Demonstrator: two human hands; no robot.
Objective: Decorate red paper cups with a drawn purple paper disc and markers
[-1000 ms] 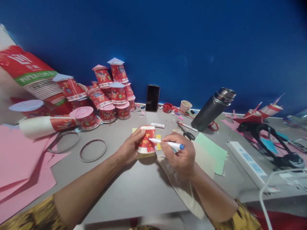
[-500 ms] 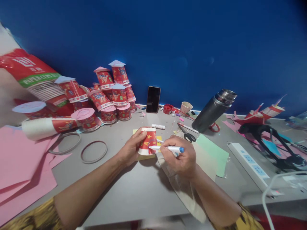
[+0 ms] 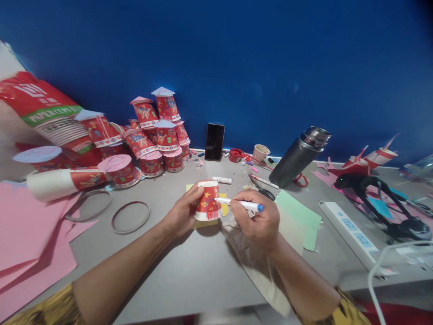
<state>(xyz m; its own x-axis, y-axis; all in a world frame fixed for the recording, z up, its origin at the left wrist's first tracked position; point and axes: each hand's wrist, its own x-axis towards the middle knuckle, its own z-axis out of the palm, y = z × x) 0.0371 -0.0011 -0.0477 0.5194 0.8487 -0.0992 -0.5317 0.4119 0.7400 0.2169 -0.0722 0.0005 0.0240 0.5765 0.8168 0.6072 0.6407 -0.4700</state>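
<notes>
A red printed paper cup, turned upside down with its wide rim downward, is gripped at its left side by my left hand. My right hand is closed around a white marker with a blue end. The marker's tip meets the cup's right side, around its middle height. Beneath the cup lies yellow paper. Behind the cup a white marker cap or short pen rests on the table. Scissors lie just beyond my right hand, partly hidden.
Stacked red cups with paper roofs stand at the back left. Pink paper and two rings lie left. A phone leans on the blue wall. To the right are a dark thermos, green paper and a power strip.
The marker tip has moved up the cup from near its lower part to about mid-height. My right hand has shifted slightly right, and the view has shifted a little.
</notes>
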